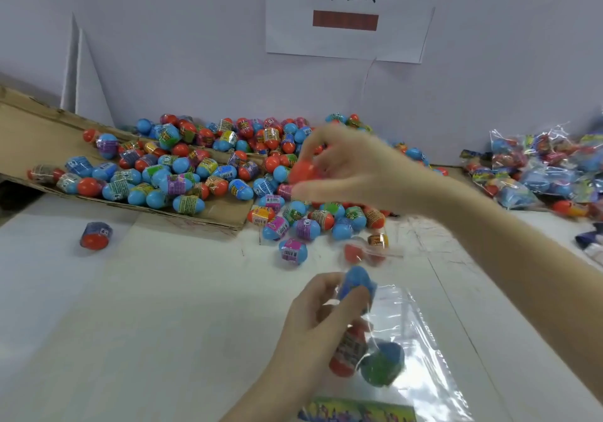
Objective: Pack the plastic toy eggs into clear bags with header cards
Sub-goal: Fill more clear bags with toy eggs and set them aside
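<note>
Left hand (313,320) fingers curling round clear bag (408,340) mouth, holding blue egg (357,283) upright at fingertips; two eggs inside. Right hand (352,170) pinching orange egg (303,172).

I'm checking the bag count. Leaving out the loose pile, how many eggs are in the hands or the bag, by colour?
Orange: 2, the picked egg in the right hand and the orange egg in the clear bag
Blue: 2, the top blue egg at the left hand, which holds the bag, and the lower blue egg inside the bag
Total: 4
</note>
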`<state>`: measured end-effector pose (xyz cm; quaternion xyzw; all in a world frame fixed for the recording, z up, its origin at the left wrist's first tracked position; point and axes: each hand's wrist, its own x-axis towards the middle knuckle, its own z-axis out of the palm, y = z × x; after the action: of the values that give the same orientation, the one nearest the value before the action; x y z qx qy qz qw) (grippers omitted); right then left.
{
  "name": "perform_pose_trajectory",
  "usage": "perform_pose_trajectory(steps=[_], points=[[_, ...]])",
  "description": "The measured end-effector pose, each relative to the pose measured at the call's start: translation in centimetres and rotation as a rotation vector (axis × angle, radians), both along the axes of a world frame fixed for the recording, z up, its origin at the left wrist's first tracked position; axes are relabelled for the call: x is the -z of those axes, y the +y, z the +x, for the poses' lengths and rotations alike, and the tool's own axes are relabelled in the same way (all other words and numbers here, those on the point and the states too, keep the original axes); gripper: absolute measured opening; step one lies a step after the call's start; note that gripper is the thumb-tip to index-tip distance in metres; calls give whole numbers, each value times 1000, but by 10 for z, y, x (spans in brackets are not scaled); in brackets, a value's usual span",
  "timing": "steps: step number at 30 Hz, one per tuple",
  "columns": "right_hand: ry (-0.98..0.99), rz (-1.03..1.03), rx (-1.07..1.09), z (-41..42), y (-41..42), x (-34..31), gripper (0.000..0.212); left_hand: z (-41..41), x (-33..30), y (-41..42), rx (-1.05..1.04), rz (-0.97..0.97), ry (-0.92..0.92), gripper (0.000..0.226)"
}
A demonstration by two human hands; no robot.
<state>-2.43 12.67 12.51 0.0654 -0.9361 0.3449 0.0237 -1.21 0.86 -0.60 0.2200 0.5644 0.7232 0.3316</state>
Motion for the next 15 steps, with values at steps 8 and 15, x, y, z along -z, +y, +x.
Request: perform_pose_trajectory(steps=[8, 15], points=[[102, 63, 45, 53, 19, -4, 41, -1, -5, -3, -99, 113, -39, 32], [-93, 405, 32, 58, 19, 9, 45, 0, -4, -5, -131, 132, 18, 35]])
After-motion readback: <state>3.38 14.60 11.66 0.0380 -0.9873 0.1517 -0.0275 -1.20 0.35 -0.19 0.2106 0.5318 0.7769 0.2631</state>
